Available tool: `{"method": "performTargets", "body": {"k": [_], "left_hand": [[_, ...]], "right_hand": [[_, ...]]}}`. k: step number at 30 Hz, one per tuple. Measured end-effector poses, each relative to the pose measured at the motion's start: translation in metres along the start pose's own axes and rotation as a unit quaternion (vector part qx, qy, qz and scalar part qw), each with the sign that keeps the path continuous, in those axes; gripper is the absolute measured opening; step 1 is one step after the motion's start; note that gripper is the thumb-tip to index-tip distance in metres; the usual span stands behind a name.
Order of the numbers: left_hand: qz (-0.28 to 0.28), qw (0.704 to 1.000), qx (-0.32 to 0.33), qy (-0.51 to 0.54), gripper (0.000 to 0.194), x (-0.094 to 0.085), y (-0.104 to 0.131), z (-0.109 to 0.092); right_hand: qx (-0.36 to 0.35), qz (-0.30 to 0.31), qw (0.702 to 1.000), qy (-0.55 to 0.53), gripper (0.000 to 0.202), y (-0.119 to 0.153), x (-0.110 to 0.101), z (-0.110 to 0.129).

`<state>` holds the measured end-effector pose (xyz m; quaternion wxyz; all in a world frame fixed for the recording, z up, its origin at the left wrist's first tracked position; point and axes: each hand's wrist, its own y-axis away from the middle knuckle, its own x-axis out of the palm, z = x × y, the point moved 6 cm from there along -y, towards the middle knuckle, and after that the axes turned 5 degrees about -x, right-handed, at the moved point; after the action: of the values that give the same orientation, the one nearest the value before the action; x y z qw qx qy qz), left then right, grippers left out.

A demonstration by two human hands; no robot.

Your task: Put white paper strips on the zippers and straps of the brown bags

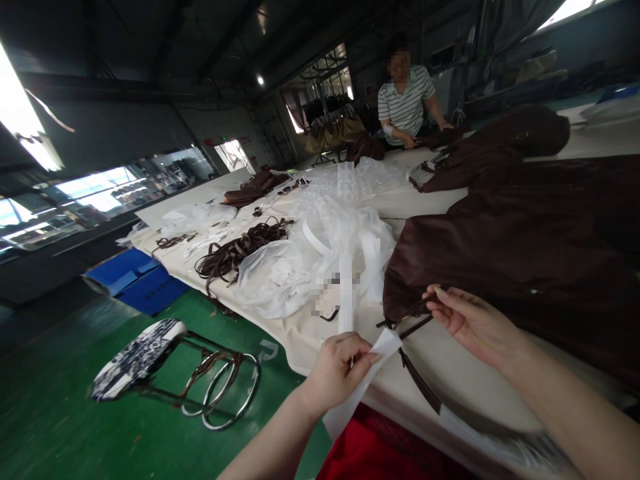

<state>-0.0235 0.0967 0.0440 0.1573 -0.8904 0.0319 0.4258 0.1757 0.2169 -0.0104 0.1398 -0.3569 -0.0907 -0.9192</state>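
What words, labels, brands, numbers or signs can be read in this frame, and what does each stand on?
None can be read.
Blue box on the floor: dark marks on its side, too blurred to read.
Small green sign on the far wall: too small to read.
Pale item on the table: pixelated, so any lettering is hidden.
White strip in the left hand: no print visible.
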Motion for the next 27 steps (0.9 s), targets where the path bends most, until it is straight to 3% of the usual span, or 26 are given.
{"method": "performTargets", "body": {"k": [19,24,27], "left_hand": [[-0.008,0.999,-0.041,-0.001,0.020,0.008,-0.010,0.000],[0.001,0.997,-0.080,0.010,0.017,0.014,-0.013,-0.001],[0.007,0.995,-0.096,0.030,0.018,0.021,-0.015,0.000]], "right_hand": [[0.008,0.052,0.982,0.182,0.035,0.007,0.009,-0.008],[-0.007,0.110,0.955,0.274,0.037,0.011,0.017,-0.016],[0.024,0.141,0.946,0.291,0.040,0.011,0.018,-0.026]]}}
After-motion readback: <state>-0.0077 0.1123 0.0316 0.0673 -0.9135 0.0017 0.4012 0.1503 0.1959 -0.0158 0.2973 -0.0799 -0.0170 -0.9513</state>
